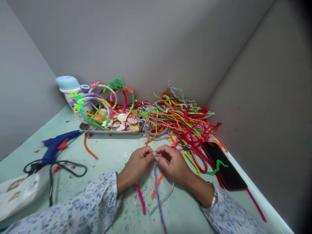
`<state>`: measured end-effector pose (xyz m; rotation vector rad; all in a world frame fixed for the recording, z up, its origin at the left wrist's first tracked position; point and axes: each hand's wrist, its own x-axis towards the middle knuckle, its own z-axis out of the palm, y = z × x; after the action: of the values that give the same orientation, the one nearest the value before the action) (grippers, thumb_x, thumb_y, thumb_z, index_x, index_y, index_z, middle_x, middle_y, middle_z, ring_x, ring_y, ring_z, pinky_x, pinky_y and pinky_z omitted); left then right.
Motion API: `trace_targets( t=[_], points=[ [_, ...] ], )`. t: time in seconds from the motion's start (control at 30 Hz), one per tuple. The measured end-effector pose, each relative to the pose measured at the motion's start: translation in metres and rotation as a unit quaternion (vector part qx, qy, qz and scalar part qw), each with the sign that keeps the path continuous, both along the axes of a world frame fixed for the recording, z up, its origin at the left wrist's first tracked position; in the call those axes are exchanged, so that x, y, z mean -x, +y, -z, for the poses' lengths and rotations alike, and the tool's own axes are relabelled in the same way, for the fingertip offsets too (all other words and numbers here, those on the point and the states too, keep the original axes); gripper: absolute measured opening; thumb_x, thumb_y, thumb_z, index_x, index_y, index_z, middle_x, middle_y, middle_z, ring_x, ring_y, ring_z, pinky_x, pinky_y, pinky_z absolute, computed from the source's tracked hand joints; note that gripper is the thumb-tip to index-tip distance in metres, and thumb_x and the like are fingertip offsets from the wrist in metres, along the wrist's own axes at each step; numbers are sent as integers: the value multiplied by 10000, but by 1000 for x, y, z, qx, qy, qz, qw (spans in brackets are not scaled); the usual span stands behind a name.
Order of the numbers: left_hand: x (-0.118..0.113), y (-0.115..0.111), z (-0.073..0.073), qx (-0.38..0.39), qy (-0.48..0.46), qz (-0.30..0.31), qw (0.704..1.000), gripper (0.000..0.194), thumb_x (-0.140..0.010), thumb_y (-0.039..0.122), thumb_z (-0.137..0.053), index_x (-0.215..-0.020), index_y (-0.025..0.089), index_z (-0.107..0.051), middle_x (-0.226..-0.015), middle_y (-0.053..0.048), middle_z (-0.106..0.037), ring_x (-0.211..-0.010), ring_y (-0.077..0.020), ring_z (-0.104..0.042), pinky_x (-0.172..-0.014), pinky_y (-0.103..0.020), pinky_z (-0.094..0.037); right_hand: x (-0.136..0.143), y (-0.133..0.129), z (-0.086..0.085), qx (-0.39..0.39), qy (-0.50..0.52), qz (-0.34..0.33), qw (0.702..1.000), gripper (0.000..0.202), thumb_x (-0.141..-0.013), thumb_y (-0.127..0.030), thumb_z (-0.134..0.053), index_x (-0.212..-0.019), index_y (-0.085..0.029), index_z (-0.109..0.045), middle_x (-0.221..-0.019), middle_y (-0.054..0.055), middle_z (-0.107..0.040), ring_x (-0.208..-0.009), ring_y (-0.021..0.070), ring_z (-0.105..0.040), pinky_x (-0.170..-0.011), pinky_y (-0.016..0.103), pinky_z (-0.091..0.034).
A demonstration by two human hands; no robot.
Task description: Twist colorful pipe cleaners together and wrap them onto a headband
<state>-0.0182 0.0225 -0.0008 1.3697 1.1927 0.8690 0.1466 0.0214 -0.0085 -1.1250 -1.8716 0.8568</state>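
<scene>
My left hand (139,164) and my right hand (174,164) meet at the middle of the table, fingertips pinched together. Between them is the top end of a purple pipe cleaner (158,195), which hangs down toward the front edge. A thin grey wire (168,194) runs from the fingers of my right hand and curves down to the table. My left hand's fingers are closed at the purple strand's tip. Beneath and beside the hands lie a pink piece (140,199) and an orange piece (158,184). The exact joint of wire and strand is hidden by the fingertips.
A metal tray (109,130) holds shells and colourful hoops beside a white bottle with a blue lid (67,83). Behind the hands is a pipe cleaner pile (180,117). Red-handled scissors (198,162) and a phone (226,169) lie right; a blue glue gun (55,146) and plastic bag (24,191) left.
</scene>
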Motion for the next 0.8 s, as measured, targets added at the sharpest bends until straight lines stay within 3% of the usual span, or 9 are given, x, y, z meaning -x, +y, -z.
trace_targets(
  t=[0.33, 0.8],
  points=[
    [4, -3, 5, 5, 12, 22, 1000, 361, -895, 413, -459, -617, 185, -430, -510, 74, -375, -464, -86, -299, -467, -222, -224, -1, 1, 3, 11, 3, 4, 1000, 146, -792, -172, -597, -934, -187, -629, -819, 20, -648, -726, 148, -606, -661, 262, -491],
    [2, 0, 0, -38, 71, 8, 997, 276, -832, 351, -492, -636, 161, -531, -552, 63, -371, -549, -103, -330, -525, -225, -256, -1, -1, 0, -6, -31, 17, 999, 34, -781, -185, -593, -810, -180, -608, -726, 2, -637, -627, 128, -565, -573, 237, -434]
  ],
)
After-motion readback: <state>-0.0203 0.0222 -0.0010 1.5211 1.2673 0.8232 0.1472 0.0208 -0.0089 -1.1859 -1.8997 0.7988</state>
